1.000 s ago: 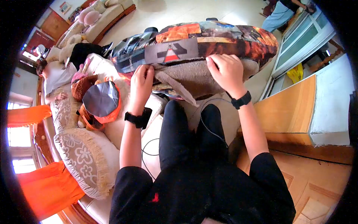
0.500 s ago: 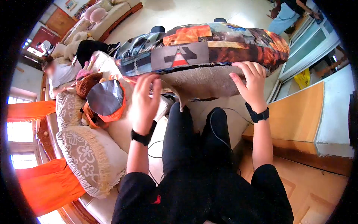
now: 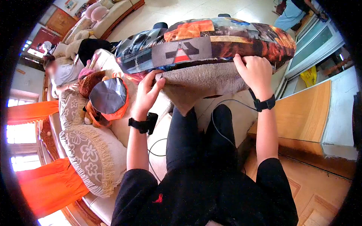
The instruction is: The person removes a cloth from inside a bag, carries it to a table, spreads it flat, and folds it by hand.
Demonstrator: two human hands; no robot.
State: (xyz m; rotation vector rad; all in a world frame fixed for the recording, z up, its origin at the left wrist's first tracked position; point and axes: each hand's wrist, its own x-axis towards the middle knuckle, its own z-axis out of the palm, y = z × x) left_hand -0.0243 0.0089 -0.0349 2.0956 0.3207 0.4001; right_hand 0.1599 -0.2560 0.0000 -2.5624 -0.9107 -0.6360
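Just past my knees [image 3: 222, 113], a grey cloth [image 3: 207, 79] is hanging along the near edge of a patterned cover [image 3: 183, 49]. My left hand [image 3: 148, 92] is pinching its left corner; my right hand [image 3: 257, 74] is curling over its right end, how tightly I cannot tell. Leftward, a fringed cushion [image 3: 88, 160] is resting on the sofa [image 3: 120, 130].

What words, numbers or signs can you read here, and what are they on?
No words, numbers or brands can be read.
Patterned cover: a red-and-white triangle picture, no readable letters.
Black shirt: a red mark, too small to make out.
Yellow thing at the right: too blurred to tell if it has writing.
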